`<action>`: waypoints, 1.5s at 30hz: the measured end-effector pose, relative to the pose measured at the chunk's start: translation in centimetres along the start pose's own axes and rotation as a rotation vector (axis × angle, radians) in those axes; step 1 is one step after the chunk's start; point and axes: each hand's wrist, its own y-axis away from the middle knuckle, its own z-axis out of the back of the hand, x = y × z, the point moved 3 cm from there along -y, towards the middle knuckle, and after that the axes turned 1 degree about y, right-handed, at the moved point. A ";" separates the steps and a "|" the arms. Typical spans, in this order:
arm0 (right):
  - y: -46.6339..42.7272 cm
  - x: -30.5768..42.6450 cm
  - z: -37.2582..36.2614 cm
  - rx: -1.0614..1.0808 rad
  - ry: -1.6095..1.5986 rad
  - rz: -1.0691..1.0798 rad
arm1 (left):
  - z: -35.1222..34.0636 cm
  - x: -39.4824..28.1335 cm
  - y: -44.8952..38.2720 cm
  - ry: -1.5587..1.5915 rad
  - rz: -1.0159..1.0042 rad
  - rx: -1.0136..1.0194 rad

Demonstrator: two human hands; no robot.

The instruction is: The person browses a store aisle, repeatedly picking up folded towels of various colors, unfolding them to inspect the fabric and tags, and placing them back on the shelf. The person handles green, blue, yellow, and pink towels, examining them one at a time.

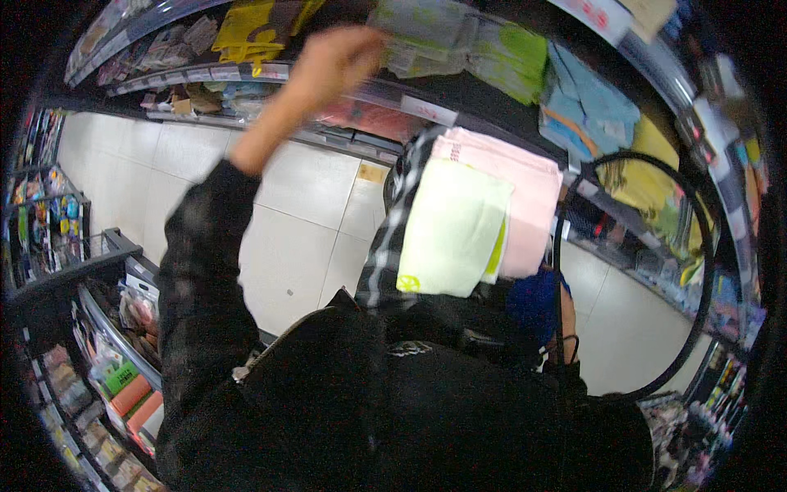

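Note:
My left hand (341, 61), blurred by motion, reaches across the shelf's front edge. Its fingertips are close to grey and green packaged goods (424, 40); whether they touch is unclear. In front of my body is a pale green folded cloth (455, 227), overlapping a pink folded cloth (529, 209). Below them shows something dark blue (529, 307). Part of my right hand (567, 317) is visible at its right side, with a dark band near the cuff. The fingers are hidden, so its grip cannot be seen.
Curved by the lens, a store shelf (430, 111) with price tags holds yellow (246, 31), bright green (516, 61) and light blue goods (593, 92). A black loop (707, 246) arcs at right. Rack goods (129, 393) stand lower left. White tiles (295, 246) cover the floor.

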 end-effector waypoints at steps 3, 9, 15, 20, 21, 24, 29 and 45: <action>0.0 -0.2 0.3 -0.013 0.054 0.024 | -3.4 -13.1 9.5 0.108 -0.625 0.370; 0.1 -0.8 1.0 -0.003 -0.162 -0.030 | -5.6 -15.9 13.8 -0.251 -0.523 0.612; 1.4 -2.5 1.1 0.074 -0.372 0.032 | -4.6 -16.8 12.0 -0.119 -0.532 0.755; 2.3 -2.3 1.0 0.065 -0.436 0.069 | -2.6 -17.0 8.7 0.298 -0.126 0.695; 2.5 -2.1 0.9 0.059 -0.429 0.060 | -2.4 -16.5 7.9 0.473 0.117 0.650; 2.9 -1.4 0.5 0.053 -0.421 0.049 | -0.8 -15.7 5.9 1.141 0.392 0.067; 3.4 -0.2 0.5 0.040 -0.328 0.149 | 1.1 -14.0 6.1 1.331 0.636 -0.145; 2.7 11.2 -7.3 0.623 0.594 0.498 | -10.8 -16.9 12.2 2.312 0.504 0.125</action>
